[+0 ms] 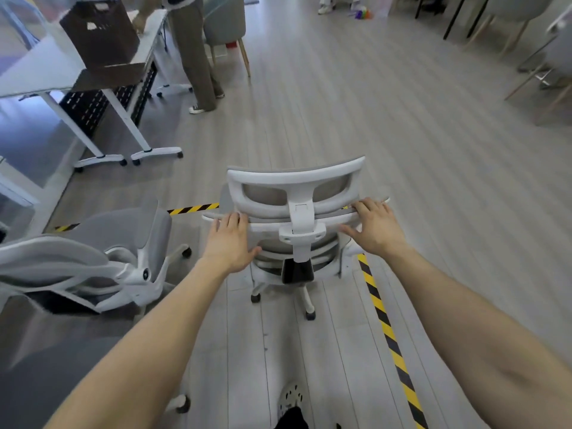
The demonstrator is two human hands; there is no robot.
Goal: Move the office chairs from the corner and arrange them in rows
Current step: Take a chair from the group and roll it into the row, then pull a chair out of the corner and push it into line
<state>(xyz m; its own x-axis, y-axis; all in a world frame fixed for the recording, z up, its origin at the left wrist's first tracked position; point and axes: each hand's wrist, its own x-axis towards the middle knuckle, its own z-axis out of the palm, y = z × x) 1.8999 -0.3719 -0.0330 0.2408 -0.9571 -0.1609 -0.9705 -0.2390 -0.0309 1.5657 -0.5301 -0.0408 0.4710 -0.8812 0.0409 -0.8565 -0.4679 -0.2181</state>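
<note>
A white-framed office chair (297,193) with grey mesh and a headrest stands in front of me on castors, its back toward me. My left hand (230,243) rests on the left end of the backrest's top edge, fingers curled over it. My right hand (373,226) lies on the right end of the same edge, fingers over the rim. A second grey and white office chair (102,258) stands close at the lower left, turned sideways.
Yellow-black tape (383,323) marks lines on the wood floor. White desks on castors (102,97) with a dark crate (102,32) stand at upper left, a person (195,57) beside them. Wooden-legged chairs (538,66) line the far right. Open floor lies ahead.
</note>
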